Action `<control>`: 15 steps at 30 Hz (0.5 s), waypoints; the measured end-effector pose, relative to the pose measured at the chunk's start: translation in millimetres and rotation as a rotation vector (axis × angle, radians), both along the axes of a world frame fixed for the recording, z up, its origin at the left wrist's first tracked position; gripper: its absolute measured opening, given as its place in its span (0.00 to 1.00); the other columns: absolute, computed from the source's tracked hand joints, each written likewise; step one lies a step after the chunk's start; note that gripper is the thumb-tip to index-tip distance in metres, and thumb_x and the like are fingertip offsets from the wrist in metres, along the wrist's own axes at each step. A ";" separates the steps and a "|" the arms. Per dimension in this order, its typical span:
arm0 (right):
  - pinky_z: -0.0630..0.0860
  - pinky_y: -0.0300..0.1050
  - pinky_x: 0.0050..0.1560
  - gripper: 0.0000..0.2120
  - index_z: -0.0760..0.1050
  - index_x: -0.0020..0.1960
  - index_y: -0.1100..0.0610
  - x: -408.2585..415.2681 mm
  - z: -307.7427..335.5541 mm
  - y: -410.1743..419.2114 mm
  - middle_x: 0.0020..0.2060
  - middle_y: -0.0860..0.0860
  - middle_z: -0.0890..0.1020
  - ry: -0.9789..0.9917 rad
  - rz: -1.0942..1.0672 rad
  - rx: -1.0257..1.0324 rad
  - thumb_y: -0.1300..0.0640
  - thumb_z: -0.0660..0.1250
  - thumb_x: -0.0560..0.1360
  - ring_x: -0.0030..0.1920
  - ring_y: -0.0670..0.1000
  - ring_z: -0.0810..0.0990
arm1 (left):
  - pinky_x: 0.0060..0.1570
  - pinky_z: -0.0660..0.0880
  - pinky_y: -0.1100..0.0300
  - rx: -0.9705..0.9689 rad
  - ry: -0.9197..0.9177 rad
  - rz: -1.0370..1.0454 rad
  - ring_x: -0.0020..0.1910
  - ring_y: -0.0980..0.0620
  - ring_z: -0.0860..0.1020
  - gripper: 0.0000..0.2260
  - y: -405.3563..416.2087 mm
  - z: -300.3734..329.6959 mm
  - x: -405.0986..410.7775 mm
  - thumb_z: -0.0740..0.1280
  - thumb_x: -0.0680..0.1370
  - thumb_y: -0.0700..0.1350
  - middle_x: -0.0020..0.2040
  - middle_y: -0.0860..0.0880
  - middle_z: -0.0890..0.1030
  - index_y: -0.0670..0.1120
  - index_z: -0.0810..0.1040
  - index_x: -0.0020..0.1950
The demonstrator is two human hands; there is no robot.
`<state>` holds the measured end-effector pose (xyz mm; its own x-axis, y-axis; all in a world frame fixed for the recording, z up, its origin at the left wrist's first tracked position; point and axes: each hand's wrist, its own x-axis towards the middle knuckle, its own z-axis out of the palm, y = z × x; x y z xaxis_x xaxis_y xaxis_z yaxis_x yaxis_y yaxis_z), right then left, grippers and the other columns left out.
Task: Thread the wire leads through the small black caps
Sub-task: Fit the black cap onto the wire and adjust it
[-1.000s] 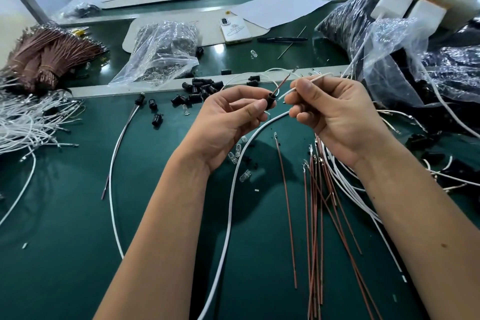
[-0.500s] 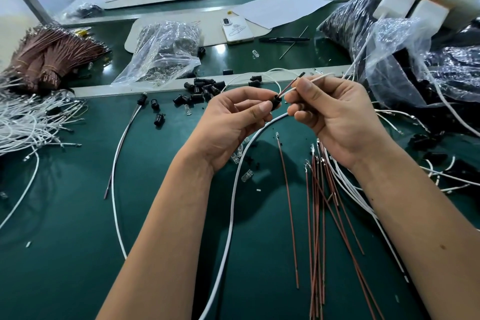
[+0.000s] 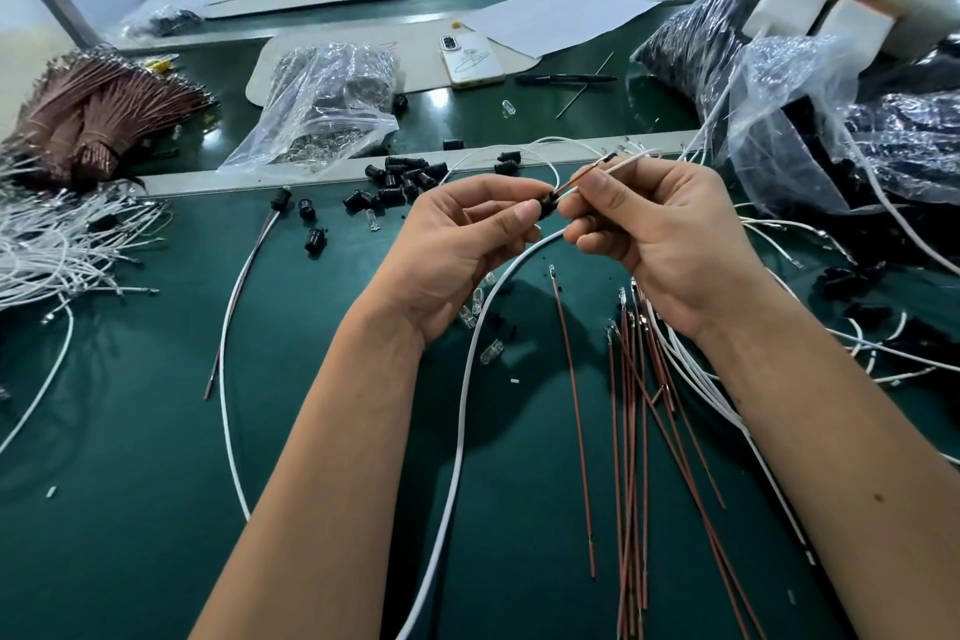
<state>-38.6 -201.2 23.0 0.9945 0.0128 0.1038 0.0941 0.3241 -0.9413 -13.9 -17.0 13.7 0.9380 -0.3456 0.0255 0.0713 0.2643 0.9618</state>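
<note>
At frame centre, the left hand (image 3: pixel 457 244) pinches a small black cap (image 3: pixel 546 207); the right hand (image 3: pixel 670 244) pinches brown and white wire leads (image 3: pixel 597 170), now pushed further through it than a second ago.

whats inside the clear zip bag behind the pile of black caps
The clear plastic zip bag holds a heap of small shiny metal pieces, seen through the film. Their exact shape is lost to crumpling and glare, and what lies beneath the bag is covered.

Bare forearms, no sleeves; left hand (image 3: pixel 457 250), right hand (image 3: pixel 670 244) ungloved.
</note>
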 end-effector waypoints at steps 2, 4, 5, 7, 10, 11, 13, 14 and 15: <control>0.79 0.36 0.33 0.11 0.80 0.48 0.64 -0.1 0.2 0.9 0.37 0.56 0.86 0.002 -0.004 -0.007 0.56 0.73 0.72 0.33 0.49 0.84 | 0.44 0.78 0.67 0.000 -0.001 0.006 0.36 0.56 0.79 0.12 -0.4 0.3 -0.3 0.72 0.71 0.39 0.37 0.49 0.83 0.40 0.82 0.54; 0.79 0.37 0.32 0.11 0.81 0.47 0.63 -0.3 0.1 1.7 0.37 0.55 0.86 0.002 -0.009 -0.029 0.56 0.73 0.72 0.32 0.49 0.83 | 0.44 0.78 0.67 -0.003 0.000 0.007 0.36 0.56 0.79 0.11 -0.5 0.7 -0.4 0.72 0.71 0.39 0.37 0.49 0.83 0.40 0.83 0.53; 0.79 0.37 0.31 0.10 0.81 0.47 0.62 -0.4 -0.2 2.0 0.36 0.55 0.86 0.001 -0.014 -0.043 0.55 0.73 0.72 0.32 0.49 0.83 | 0.44 0.78 0.67 -0.003 0.001 0.008 0.36 0.56 0.79 0.11 -0.6 0.7 -0.4 0.72 0.71 0.40 0.37 0.49 0.83 0.40 0.83 0.53; 0.78 0.37 0.30 0.09 0.82 0.46 0.60 -0.7 -0.7 2.5 0.36 0.55 0.86 0.001 -0.025 -0.072 0.54 0.74 0.71 0.31 0.49 0.83 | 0.44 0.78 0.67 0.001 0.001 0.013 0.36 0.56 0.79 0.11 -1.2 0.6 -0.5 0.72 0.71 0.40 0.37 0.49 0.83 0.41 0.83 0.53; 0.76 0.37 0.29 0.08 0.83 0.45 0.58 -0.6 -1.3 3.1 0.36 0.53 0.86 0.018 -0.039 -0.082 0.54 0.75 0.70 0.31 0.48 0.82 | 0.43 0.78 0.67 0.003 -0.001 0.020 0.35 0.56 0.79 0.12 -3.1 0.5 -1.1 0.73 0.70 0.40 0.36 0.49 0.83 0.40 0.83 0.53; 0.76 0.37 0.28 0.08 0.83 0.45 0.58 -0.4 -1.7 3.1 0.35 0.53 0.85 0.027 -0.046 -0.074 0.54 0.75 0.70 0.31 0.48 0.82 | 0.43 0.78 0.67 0.004 -0.003 0.027 0.35 0.56 0.79 0.11 -3.9 0.3 -1.3 0.73 0.70 0.40 0.37 0.49 0.83 0.40 0.83 0.52; 0.76 0.37 0.28 0.07 0.83 0.45 0.59 0.6 -2.9 2.6 0.35 0.52 0.85 0.035 -0.070 -0.083 0.55 0.75 0.72 0.31 0.47 0.81 | 0.42 0.78 0.66 0.004 0.001 0.051 0.35 0.56 0.79 0.10 -5.9 -0.2 -1.6 0.73 0.70 0.40 0.37 0.48 0.84 0.41 0.83 0.51; 0.75 0.37 0.28 0.06 0.83 0.45 0.59 1.0 -3.3 2.4 0.34 0.52 0.85 0.036 -0.082 -0.098 0.56 0.75 0.73 0.30 0.47 0.80 | 0.41 0.78 0.66 -0.002 0.005 0.062 0.34 0.56 0.79 0.09 -7.0 -0.4 -1.7 0.73 0.70 0.40 0.37 0.48 0.84 0.41 0.83 0.50; 0.75 0.37 0.28 0.06 0.82 0.45 0.60 1.4 -3.4 2.3 0.34 0.52 0.85 0.041 -0.088 -0.104 0.57 0.75 0.74 0.30 0.47 0.80 | 0.40 0.78 0.66 -0.010 0.010 0.067 0.34 0.55 0.79 0.09 -8.2 -0.8 -1.9 0.73 0.71 0.40 0.38 0.48 0.84 0.41 0.83 0.50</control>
<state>-37.2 -199.0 19.6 0.9957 -0.0658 0.0658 0.0787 0.2166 -0.9731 -15.8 -25.2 12.9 0.9594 -0.2815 0.0194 0.0624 0.2788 0.9583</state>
